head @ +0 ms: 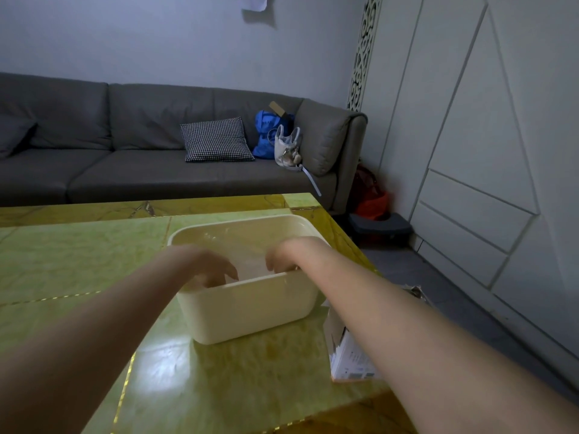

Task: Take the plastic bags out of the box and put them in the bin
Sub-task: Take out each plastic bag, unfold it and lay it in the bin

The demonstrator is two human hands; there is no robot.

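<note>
Cream plastic makes up the bin (250, 311), which sits on the green table (78, 261) with both hands dipped inside it. Its long side runs left to right. The left hand (213, 267) hangs over the near left part, fingers pointing down and a bit spread. The right hand (280, 260) goes in at the near right part, fingers bent down behind the near wall. I cannot tell if either hand is holding anything, because the wall hides the fingertips and the picture is blurry there. Something thin and see-through seems to lie in the bin between the hands, most likely the plastic bags (247, 255).

The white box (347, 355) stands on the table just near and right of the bin, partly under the right arm. So the right hand is closer to the box. I think it only needs to lift out and pull back toward the near right to reach it.
</note>
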